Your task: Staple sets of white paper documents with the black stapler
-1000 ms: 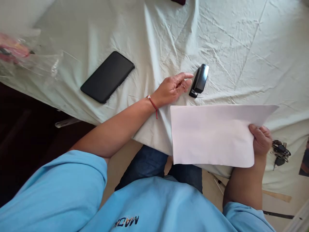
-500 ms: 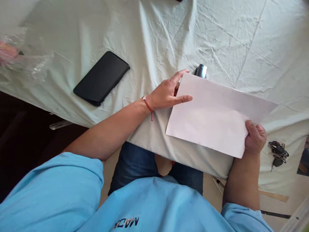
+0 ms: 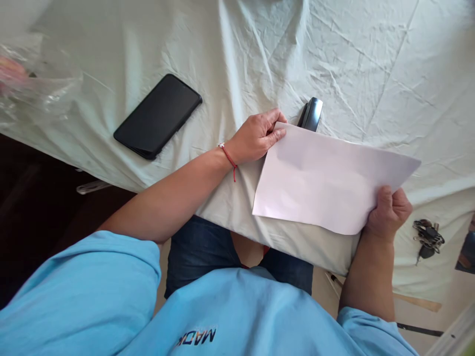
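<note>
Between my hands I hold white paper, tilted above the table's front edge; whether it is one sheet or several I cannot tell. My left hand pinches its upper left corner, thumb on top and fingers underneath. On the right side, my right hand grips the paper's edge with the thumb on top and the fingers curled behind. Just beyond the top edge lies a dark, shiny stapler, its near end hidden by the paper.
A pale cloth covers the table. A black smartphone lies to the left, and a bunch of keys to the right. Clear plastic wrapping around something pink sits at the far left. A dark picture is at the right edge.
My left hand has closed from spread fingers to a pinch on the paper's corner. The paper has shifted slightly and bends along its lower edge, and more of the stapler shows.
</note>
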Demonstrator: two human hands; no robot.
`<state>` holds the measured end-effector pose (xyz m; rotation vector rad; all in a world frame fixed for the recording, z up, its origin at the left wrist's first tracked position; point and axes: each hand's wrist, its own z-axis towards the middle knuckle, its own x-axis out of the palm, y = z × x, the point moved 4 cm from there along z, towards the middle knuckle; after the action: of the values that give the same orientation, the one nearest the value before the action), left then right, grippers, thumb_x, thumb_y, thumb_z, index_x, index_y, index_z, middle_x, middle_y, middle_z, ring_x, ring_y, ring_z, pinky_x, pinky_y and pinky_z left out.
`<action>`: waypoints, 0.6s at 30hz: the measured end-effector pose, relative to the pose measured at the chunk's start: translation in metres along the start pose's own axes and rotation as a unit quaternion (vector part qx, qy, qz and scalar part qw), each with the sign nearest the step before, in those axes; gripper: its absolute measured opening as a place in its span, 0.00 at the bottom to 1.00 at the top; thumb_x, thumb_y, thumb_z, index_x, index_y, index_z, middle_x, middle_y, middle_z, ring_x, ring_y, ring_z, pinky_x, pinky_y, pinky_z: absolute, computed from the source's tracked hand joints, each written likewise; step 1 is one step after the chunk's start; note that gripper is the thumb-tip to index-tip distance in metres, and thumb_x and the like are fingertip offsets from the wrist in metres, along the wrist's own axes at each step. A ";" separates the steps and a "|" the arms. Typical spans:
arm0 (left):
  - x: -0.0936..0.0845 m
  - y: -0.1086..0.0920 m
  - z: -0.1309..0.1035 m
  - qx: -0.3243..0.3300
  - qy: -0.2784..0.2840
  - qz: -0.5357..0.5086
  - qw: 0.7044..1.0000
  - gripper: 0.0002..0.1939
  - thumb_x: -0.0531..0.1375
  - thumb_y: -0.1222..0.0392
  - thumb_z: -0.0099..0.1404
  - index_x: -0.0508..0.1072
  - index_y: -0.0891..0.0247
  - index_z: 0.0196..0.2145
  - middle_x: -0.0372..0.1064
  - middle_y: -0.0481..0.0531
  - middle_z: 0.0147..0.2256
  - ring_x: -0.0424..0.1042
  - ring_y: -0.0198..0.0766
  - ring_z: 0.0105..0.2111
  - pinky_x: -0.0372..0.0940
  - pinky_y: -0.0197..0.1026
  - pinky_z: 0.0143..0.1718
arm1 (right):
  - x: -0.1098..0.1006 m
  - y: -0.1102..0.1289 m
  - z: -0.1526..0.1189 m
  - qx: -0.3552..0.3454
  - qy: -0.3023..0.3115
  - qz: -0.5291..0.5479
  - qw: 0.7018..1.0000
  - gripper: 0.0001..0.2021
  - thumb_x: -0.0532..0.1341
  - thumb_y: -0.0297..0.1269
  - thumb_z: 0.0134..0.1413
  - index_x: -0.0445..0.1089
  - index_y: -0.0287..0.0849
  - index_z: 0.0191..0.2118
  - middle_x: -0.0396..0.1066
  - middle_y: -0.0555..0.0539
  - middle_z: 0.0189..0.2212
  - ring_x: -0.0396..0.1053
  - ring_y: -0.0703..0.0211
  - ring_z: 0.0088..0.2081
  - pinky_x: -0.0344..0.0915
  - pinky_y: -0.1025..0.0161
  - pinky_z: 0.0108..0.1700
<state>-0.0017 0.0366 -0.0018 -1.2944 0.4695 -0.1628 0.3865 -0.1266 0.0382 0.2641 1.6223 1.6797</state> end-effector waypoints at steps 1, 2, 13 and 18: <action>0.000 -0.001 0.000 -0.001 -0.002 0.001 1.000 0.10 0.66 0.50 0.80 0.82 0.56 0.50 0.76 0.50 0.31 0.79 0.47 0.39 0.79 0.52 0.47 | -0.001 0.001 0.001 -0.010 -0.003 -0.024 1.000 0.35 0.83 0.70 0.50 0.68 0.47 0.24 0.58 0.56 0.23 0.54 0.63 0.32 0.58 0.63 0.34; -0.001 -0.002 0.000 -0.003 -0.004 0.002 1.000 0.10 0.66 0.50 0.80 0.82 0.56 0.50 0.75 0.50 0.31 0.79 0.48 0.39 0.79 0.52 0.48 | -0.002 0.002 0.002 -0.014 -0.008 -0.040 0.999 0.35 0.83 0.70 0.51 0.68 0.47 0.25 0.56 0.56 0.23 0.53 0.63 0.32 0.56 0.63 0.34; -0.006 0.006 0.003 -0.035 -0.012 -0.049 0.998 0.14 0.66 0.43 0.83 0.77 0.56 0.49 0.69 0.48 0.31 0.77 0.42 0.35 0.75 0.46 0.38 | -0.004 -0.007 0.011 0.034 -0.083 0.106 0.990 0.22 0.82 0.50 0.34 0.71 0.47 0.24 0.61 0.56 0.25 0.60 0.62 0.35 0.64 0.63 0.42; -0.004 0.006 0.005 -0.037 0.001 -0.075 0.997 0.16 0.68 0.40 0.81 0.76 0.55 0.49 0.67 0.48 0.32 0.77 0.43 0.36 0.74 0.47 0.39 | 0.002 -0.006 0.005 0.031 -0.006 0.079 0.996 0.22 0.84 0.54 0.40 0.77 0.47 0.27 0.73 0.52 0.29 0.67 0.59 0.37 0.68 0.60 0.43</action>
<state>-0.0040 0.0438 -0.0054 -1.4029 0.3837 -0.2746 0.3904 -0.1227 0.0329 0.4440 1.6834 1.7429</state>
